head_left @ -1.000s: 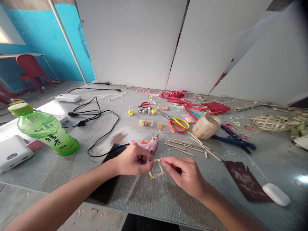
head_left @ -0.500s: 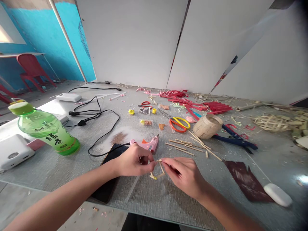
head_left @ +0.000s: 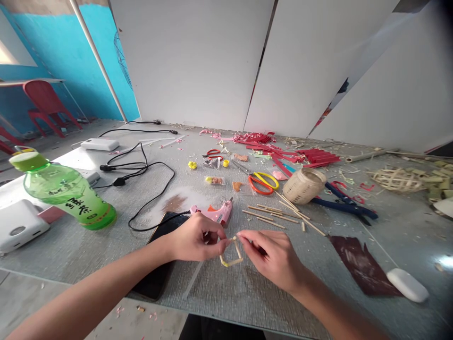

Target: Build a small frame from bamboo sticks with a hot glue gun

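A small frame of thin bamboo sticks (head_left: 230, 252) hovers just above the grey table (head_left: 230, 293) near its front edge. My left hand (head_left: 196, 241) pinches the frame's top left corner with thumb and fingers closed. My right hand (head_left: 271, 257) pinches the top right corner, fingers closed too. A pink glue gun (head_left: 214, 213) lies just behind my left hand. A dark phone (head_left: 159, 264) lies partly under my left wrist.
Loose bamboo sticks (head_left: 276, 215), a small woven basket (head_left: 303, 185), orange-and-yellow scissors (head_left: 262, 182), blue pliers (head_left: 345, 204) and red paper strips (head_left: 293, 156) lie behind. A green bottle (head_left: 63, 193), white boxes and black cables sit left. Dark sandpaper (head_left: 357, 267) and a white oval (head_left: 406, 284) lie right.
The stick frame has tilted slightly between my fingers. Both hands stay in nearly the same place.
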Demonstrator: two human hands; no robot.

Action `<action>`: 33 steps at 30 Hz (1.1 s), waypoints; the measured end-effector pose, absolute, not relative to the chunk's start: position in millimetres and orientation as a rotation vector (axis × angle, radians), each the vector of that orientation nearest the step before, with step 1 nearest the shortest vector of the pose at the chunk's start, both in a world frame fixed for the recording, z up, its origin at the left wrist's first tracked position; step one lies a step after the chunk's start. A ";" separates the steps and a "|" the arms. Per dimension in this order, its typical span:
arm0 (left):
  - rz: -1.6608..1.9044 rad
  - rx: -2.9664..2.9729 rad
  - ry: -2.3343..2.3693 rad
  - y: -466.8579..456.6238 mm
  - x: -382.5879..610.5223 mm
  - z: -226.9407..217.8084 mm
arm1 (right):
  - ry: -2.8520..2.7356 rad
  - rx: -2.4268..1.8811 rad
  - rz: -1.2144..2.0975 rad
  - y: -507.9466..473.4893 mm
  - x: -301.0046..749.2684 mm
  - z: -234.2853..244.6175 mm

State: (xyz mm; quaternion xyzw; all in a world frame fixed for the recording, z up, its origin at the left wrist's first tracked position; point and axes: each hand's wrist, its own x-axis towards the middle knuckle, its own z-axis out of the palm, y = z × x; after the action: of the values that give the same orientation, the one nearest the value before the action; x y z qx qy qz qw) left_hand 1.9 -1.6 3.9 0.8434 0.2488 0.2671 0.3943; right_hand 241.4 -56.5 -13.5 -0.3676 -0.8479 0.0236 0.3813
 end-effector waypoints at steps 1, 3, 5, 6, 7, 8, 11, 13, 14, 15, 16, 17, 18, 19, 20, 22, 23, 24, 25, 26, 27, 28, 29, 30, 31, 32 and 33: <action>0.679 2.138 0.617 -1.9 1.9 4.7 | -2.158 -0.946 0.061 -56.1 242.1 -13.9; 0.678 2.132 0.591 -2.6 1.7 6.1 | -2.138 -0.961 0.053 -55.2 243.5 -14.5; 0.679 2.123 0.573 -3.1 1.3 7.1 | -2.105 -0.975 0.027 -54.4 244.3 -14.6; 0.682 2.120 0.567 -3.1 1.1 7.5 | -2.078 -0.985 0.012 -54.0 244.4 -14.3; 0.685 2.115 0.564 -2.9 0.8 7.8 | -2.041 -1.005 0.005 -53.7 244.4 -13.7; 0.688 2.110 0.560 -2.6 0.6 8.1 | -1.991 -1.036 0.016 -53.3 244.3 -12.9; 0.698 2.097 0.557 -2.0 -0.3 9.0 | -1.722 -1.179 0.239 -50.0 246.0 -8.2; 0.695 2.084 0.563 -2.3 -1.0 9.4 | -1.434 -1.221 0.491 -44.3 250.3 -3.2; 0.694 2.071 0.570 -2.5 -1.3 9.5 | -1.274 -1.202 0.594 -40.4 253.5 -0.2; 0.698 2.050 0.580 -2.5 -1.7 9.4 | -1.126 -1.161 0.671 -36.0 257.3 3.0; 0.713 2.011 0.592 -2.1 -2.0 8.9 | -1.006 -1.106 0.719 -31.5 261.4 6.2; 0.743 1.951 0.606 -1.2 -2.4 8.1 | -0.926 -1.052 0.747 -27.3 265.3 9.2; 0.787 1.869 0.627 0.5 -2.8 6.9 | -0.884 -1.006 0.765 -23.8 268.7 11.5; 0.845 1.770 0.654 3.1 -3.4 5.4 | -0.880 -0.974 0.784 -21.3 271.3 13.1; 0.911 1.660 0.686 6.4 -4.2 3.6 | -0.899 -0.953 0.799 -20.1 272.8 13.5; 1.042 1.445 0.754 14.8 -5.9 0.0 | -0.973 -0.936 0.808 -22.2 271.9 11.1; 1.097 1.362 0.779 19.1 -6.8 -1.5 | -1.037 -0.938 0.813 -25.4 269.4 8.6; 1.143 1.298 0.793 23.1 -7.6 -2.6 | -1.130 -0.946 0.831 -29.9 265.8 5.7; 1.176 1.253 0.799 26.4 -8.1 -3.2 | -1.257 -0.956 0.866 -35.3 261.2 2.9; 1.197 1.230 0.804 28.7 -8.3 -3.3 | -1.403 -0.967 0.916 -41.2 255.9 0.5; 1.208 1.224 0.813 30.0 -8.1 -3.0 | -1.558 -0.975 0.980 -47.3 250.4 -1.0; 1.206 1.235 0.825 30.2 -7.7 -2.5 | -1.699 -0.977 1.032 -53.1 245.0 -1.4; 1.192 1.259 0.836 29.4 -6.9 -1.9 | -1.822 -0.969 1.052 -58.4 240.2 -0.7; 1.164 1.294 0.842 27.8 -6.0 -1.4 | -1.920 -0.955 1.031 -63.1 236.4 1.0; 1.128 1.335 0.840 25.8 -4.9 -1.2 | -1.992 -0.946 0.983 -67.0 233.8 3.5; 1.093 1.376 0.828 23.5 -3.9 -1.3 | -2.040 -0.943 0.924 -70.2 232.6 6.4; 1.057 1.420 0.810 21.1 -2.9 -1.6 | -2.063 -0.952 0.865 -72.8 232.5 9.4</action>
State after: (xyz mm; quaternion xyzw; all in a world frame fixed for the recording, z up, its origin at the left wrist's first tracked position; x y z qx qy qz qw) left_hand -2.9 21.1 -1.6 0.6030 0.3441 0.4491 0.5625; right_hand 232.5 -72.8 9.4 -0.3671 -0.7956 0.3334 0.3479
